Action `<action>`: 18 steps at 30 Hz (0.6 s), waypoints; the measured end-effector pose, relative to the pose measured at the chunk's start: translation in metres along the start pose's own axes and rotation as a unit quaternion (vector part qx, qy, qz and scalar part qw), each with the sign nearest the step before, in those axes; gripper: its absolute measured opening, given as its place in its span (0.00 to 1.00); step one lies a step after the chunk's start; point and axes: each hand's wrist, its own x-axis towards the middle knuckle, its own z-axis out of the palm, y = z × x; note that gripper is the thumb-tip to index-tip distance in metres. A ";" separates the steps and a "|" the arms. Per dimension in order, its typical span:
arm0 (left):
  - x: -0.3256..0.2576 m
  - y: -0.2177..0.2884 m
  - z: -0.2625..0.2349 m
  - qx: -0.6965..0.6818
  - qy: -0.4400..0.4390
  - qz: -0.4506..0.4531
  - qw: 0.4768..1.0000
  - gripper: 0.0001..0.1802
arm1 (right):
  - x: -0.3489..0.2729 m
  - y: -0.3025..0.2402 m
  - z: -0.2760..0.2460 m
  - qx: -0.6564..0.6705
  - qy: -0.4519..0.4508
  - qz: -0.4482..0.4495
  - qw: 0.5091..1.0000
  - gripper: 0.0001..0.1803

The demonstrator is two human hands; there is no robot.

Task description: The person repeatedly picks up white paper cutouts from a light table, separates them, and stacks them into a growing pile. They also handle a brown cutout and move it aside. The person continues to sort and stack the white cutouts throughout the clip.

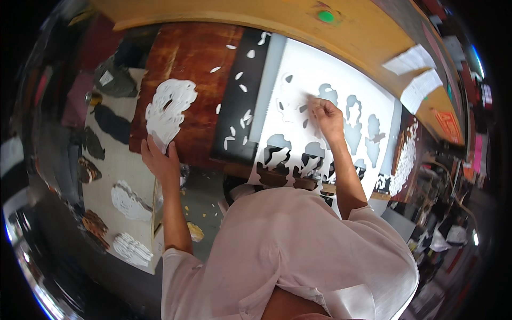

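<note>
My left hand (161, 161) lies at the near end of a stack of white cut-out sheet pieces (169, 109) with wavy edges and small holes. Its fingers are stretched and apart, touching the pieces. The stack rests on a worn reddish-brown board (200, 80). Over to the right, my right hand (326, 116) is closed in a pinch above a white sheet (304, 58) with several shaped openings cut through it. A blur at its fingertips hides what they hold, if anything. Dark holes show in the sheet beside that hand.
Small white oval scraps (239, 76) lie scattered on the board and a black strip (226, 136). At left, a pale table (114, 165) bears more white piece stacks (130, 249) and dark cloth-like items (112, 125). A yellow beam (266, 16) runs along the far side.
</note>
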 end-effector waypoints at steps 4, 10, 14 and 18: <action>-0.018 0.112 0.003 -0.330 -0.180 0.050 0.925 0.13 | -0.021 0.007 -0.029 -0.097 -0.038 0.025 0.994 0.16; -0.064 0.272 0.030 -0.391 -0.429 -0.054 0.812 0.20 | -0.055 0.017 -0.037 -0.059 -0.079 0.057 0.993 0.17; -0.076 0.298 0.029 -0.231 -0.272 0.185 0.916 0.30 | -0.068 0.019 -0.049 -0.046 -0.029 0.035 0.998 0.18; -0.067 0.294 0.039 -0.178 -0.330 0.218 0.901 0.26 | -0.065 0.017 -0.049 -0.115 -0.107 -0.085 0.984 0.19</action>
